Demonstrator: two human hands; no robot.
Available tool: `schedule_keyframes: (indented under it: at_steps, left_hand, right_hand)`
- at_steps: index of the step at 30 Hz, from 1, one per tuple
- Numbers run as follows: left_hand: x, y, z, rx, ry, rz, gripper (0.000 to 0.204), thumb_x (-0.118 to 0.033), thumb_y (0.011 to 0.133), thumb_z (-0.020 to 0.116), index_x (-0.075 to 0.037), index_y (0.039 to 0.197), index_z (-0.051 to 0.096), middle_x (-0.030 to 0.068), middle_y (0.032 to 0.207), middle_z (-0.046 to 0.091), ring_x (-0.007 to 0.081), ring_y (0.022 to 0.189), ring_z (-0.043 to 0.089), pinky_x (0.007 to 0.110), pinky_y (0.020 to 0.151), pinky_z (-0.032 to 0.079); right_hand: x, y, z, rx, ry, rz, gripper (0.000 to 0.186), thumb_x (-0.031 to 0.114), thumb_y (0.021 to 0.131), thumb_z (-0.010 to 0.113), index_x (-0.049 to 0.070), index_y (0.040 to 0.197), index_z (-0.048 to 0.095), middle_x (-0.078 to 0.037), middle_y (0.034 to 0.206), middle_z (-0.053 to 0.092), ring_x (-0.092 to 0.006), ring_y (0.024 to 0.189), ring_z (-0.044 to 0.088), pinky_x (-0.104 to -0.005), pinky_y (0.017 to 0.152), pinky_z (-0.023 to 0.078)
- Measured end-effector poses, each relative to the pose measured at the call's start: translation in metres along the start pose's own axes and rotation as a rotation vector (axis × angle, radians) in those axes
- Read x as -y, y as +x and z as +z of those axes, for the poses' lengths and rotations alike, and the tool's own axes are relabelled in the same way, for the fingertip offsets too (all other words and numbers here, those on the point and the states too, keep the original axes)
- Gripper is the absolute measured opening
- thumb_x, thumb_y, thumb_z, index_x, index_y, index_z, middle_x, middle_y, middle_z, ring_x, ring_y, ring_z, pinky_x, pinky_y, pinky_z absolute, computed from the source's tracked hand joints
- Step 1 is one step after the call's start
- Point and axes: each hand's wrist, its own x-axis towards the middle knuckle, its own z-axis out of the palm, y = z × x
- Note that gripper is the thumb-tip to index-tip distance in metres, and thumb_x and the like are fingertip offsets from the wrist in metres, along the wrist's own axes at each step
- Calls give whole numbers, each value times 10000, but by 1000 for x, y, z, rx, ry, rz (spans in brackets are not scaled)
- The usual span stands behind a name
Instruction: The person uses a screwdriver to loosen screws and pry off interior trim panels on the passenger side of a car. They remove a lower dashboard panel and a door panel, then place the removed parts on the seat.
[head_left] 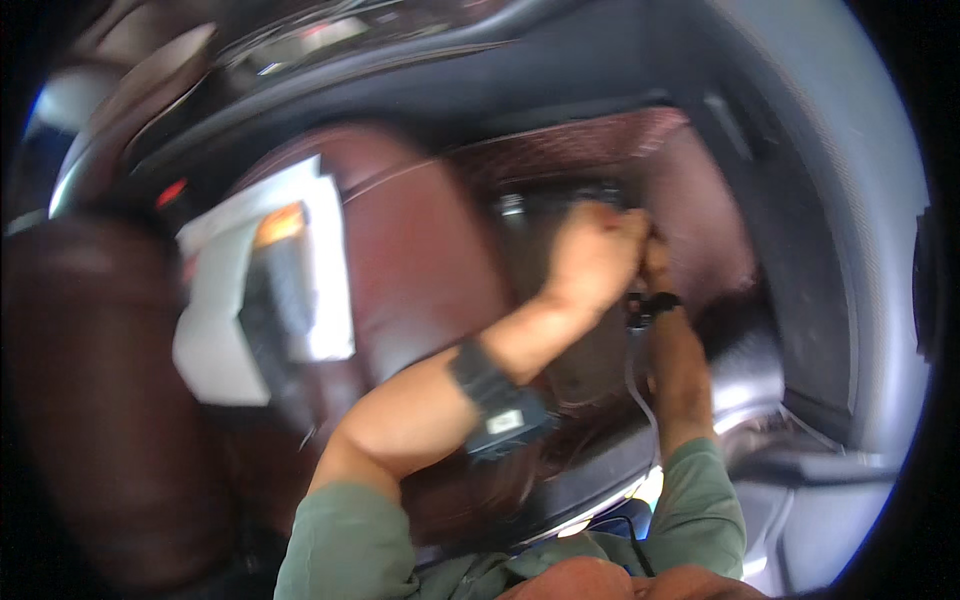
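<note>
My left hand (598,250) reaches over the brown-black floor mat (580,365) in a car footwell. Its fingers are curled closed, but motion blur hides what they hold, if anything. My right hand (655,258) is close beside it on the right, partly covered by the left, so its fingers do not show clearly. Both hands are at the far right part of the mat, by the dark red carpeted edge (690,190). A small shiny fitting (512,205) shows on the dark surface left of my left hand.
Left of the footwell is a dark red leather seat (420,250). White papers (335,260) and a grey-white folder (215,330) lie on it. A red buckle button (172,192) is beyond them. The grey door panel (850,200) curves along the right. A thin cable (640,390) runs along my right forearm.
</note>
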Motion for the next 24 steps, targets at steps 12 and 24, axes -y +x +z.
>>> schedule_keyframes:
  at_steps: [12,24]
  left_hand:
    - [-5,-17,4,310,40,72,336,-236,1116,443,28,1143,650,77,1027,686,149,924,628,321,828,491]
    - [-22,-17,-16,292,-465,-362,275,-257,1056,493,-44,932,615,87,807,657,191,641,587,390,575,495]
  right_hand:
    - [243,-287,12,276,-127,-288,594,110,917,761,-1,1428,479,-140,1138,712,-195,994,680,-328,877,560]
    - [328,-187,39,204,1041,-247,899,68,937,634,162,1645,87,-98,1431,482,-275,1288,536,-516,1067,467]
